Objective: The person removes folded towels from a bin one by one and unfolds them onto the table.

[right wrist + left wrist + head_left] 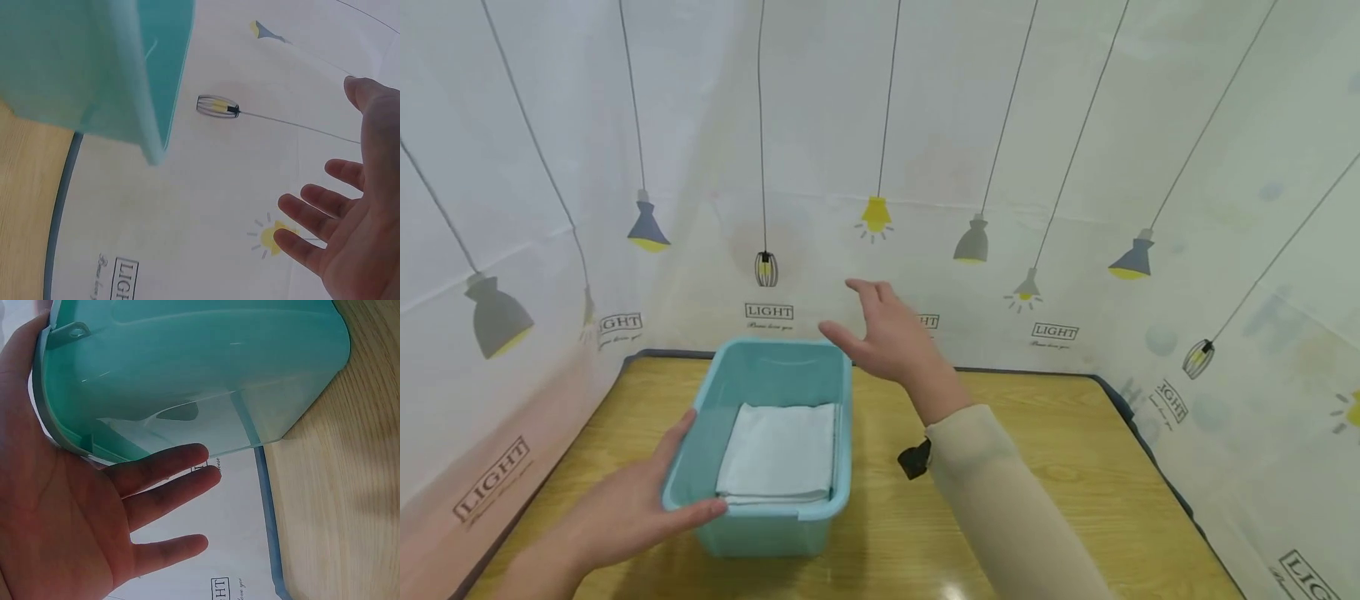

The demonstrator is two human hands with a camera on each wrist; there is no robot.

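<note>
Pale sleeve fabric (1007, 500) on the right arm lies close to the head camera, with a short black strap (914, 460) dangling at its cuff. Beyond it the right hand (895, 337) hangs in the air near the far right corner of the turquoise bin (767, 537); its fingers are released, spread and holding nothing. At the bin's near left corner, the left hand (625, 512) rests against the rim, fingers mostly straight along the outside rather than wrapped round it. Inside the bin, toward the near end, lies a folded white cloth (778, 450), on the wood-grained surface's (1075, 442) left half.

With contact on one corner only, an uneven push could plausibly swing the bin round or slide it. A one-sided lift might tip it and slump the cloth's neat layers against a wall. The loose strap could also snag on the rim if the right arm passes low over it.
</note>
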